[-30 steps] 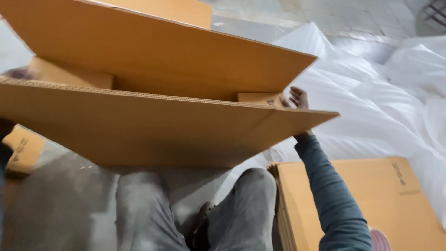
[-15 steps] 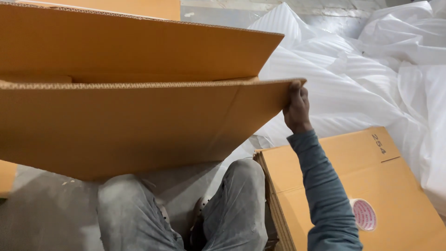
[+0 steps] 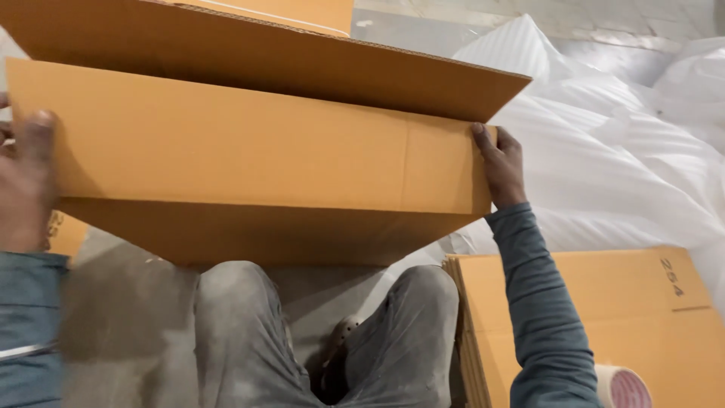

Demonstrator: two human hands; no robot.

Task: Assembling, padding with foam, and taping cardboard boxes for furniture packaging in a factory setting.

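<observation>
Person seated, knees in grey trousers [image 3: 249,332] nearest the camera. Stack of flat cartons [image 3: 604,317] lay beside the right leg, tape roll [image 3: 625,387] on it. Cardboard box [image 3: 249,162] was held above the knees, long axis left to right, flaps spread; plain orange-brown, corrugated edges. Left hand [image 3: 26,181] grasped its left end, right hand [image 3: 500,165] its right edge. White foam sheeting [image 3: 604,151] beyond.

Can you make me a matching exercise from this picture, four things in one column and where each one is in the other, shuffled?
Things:
1. left hand
2. right hand
3. tape roll
4. white foam sheets

Places:
A. bottom right, on the flat cardboard stack
B. gripping the cardboard box at its right edge
C. spread over the floor, upper right
D. on the box's left end

Pairs: 1-D, 2-B, 3-A, 4-C
</observation>
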